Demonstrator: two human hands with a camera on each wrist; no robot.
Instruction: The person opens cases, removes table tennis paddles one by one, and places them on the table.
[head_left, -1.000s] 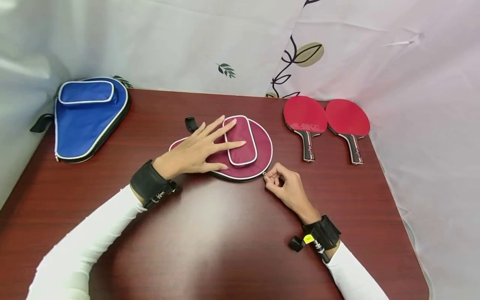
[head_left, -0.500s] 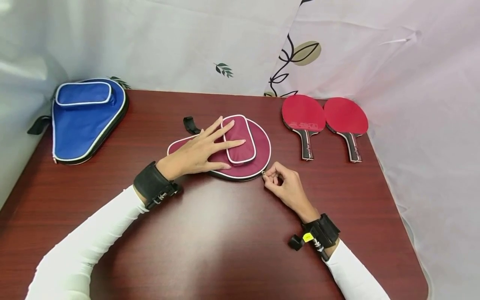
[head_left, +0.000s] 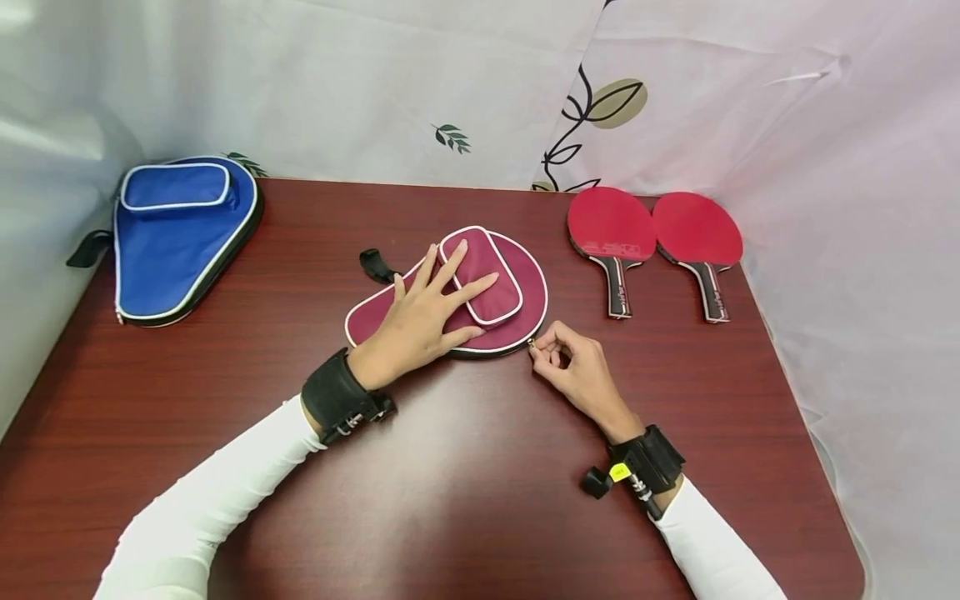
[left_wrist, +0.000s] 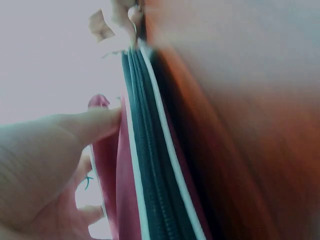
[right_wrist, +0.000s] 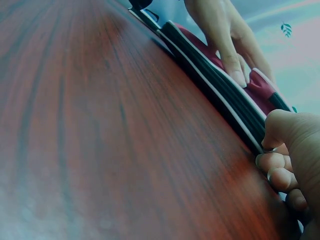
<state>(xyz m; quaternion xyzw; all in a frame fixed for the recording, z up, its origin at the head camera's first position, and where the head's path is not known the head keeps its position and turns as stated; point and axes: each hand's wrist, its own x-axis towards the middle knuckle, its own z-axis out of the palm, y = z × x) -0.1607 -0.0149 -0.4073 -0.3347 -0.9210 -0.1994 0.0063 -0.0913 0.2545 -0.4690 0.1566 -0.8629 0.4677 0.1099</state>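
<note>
Booth-like spot: table (head_left: 450, 500) against white sheeting (head_left: 315, 92)

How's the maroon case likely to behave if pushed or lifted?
The maroon case should slide rather than roll: it lies flat on the table. It's probably stiff, since its rounded outline looks smooth. The black strap will likely dangle; it curls out loosely.

Maroon bat case (head_left: 529, 277), lying flat, pocket side up, on the wooden table (head_left: 450, 508).
From where I stand: set inward from the far edge, rounded end toward the right edge; white piping intact; raised pocket (head_left: 495, 302) on the rounded end; black strap (head_left: 375, 265) out on the far side; zip pull (head_left: 531, 342) at the rounded end's near side.
</note>
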